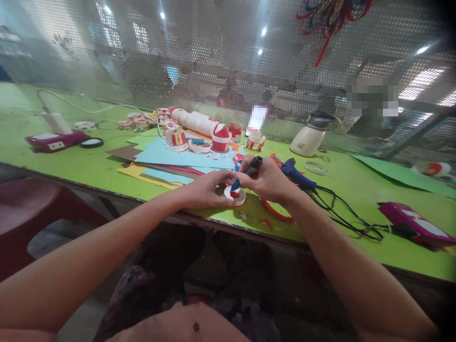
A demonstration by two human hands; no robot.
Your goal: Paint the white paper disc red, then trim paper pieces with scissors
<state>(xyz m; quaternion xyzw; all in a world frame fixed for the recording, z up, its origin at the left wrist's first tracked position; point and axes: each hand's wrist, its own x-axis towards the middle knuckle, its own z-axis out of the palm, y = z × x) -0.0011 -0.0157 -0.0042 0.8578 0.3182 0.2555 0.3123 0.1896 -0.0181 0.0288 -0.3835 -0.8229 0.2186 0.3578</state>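
Observation:
My right hand (270, 179) is closed round a dark marker pen (254, 165), its blue front end pointing down at a small round white paper piece (241, 198). That piece has a red patch in its middle and sits near the table's front edge. The thumb and fingers of my left hand (203, 191) grip the piece from its left side. Beneath my right wrist shows part of a red ring-shaped strip (276, 212). Paper scraps (265, 223) lie in front of the hands. A blue glue gun (297, 175) rests to the right, its black cord trailing away.
Coloured paper sheets (162, 154) lie left of centre, with red-and-white paper cups (221, 141) and a long white paper roll (194, 120) behind. A pale jug (309, 137) stands back right. Purple power strips (415, 223) flank the work. A red stool (30, 202) is at left.

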